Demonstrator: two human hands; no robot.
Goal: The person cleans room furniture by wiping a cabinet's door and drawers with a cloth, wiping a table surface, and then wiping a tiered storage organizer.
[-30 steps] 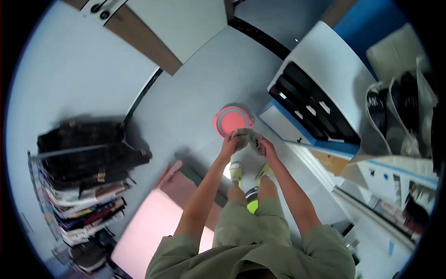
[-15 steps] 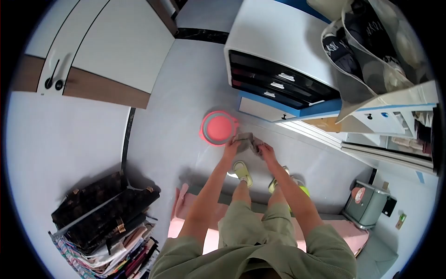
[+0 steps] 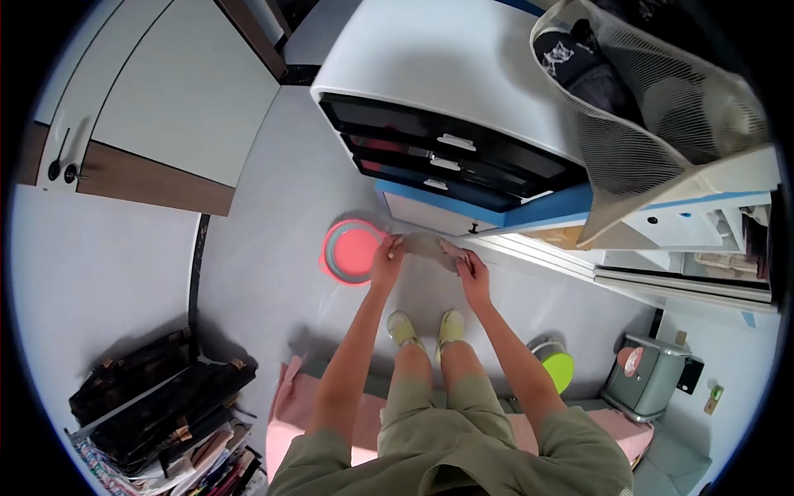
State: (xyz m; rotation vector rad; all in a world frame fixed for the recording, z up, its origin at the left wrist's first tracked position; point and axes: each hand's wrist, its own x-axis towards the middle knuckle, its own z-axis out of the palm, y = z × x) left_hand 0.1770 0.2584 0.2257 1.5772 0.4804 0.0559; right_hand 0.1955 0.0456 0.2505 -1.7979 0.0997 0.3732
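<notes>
A grey-brown cloth (image 3: 430,249) is spread between my two hands above the floor. My left hand (image 3: 386,259) pinches its left end, close to the right rim of a pink basin (image 3: 351,253) with a grey inner ring. At the cloth's other end, my right hand (image 3: 473,276) has its fingers closed on the edge. The basin stands on the floor, and no cloth shows inside it. Both feet, in pale yellow-green slippers (image 3: 403,329), are on the floor below the cloth.
Ahead stands a white cabinet (image 3: 438,58) with black drawers; mesh bags (image 3: 637,153) hang at the upper right. A bed with pink bedding (image 3: 285,413) is behind my legs. Black bags (image 3: 165,397) lie at lower left, and a green round object (image 3: 559,370) sits at right.
The cloth was bunched and now stretches wider between my hands. My feet have come closer together. The view has shifted, so the basin appears farther left.
</notes>
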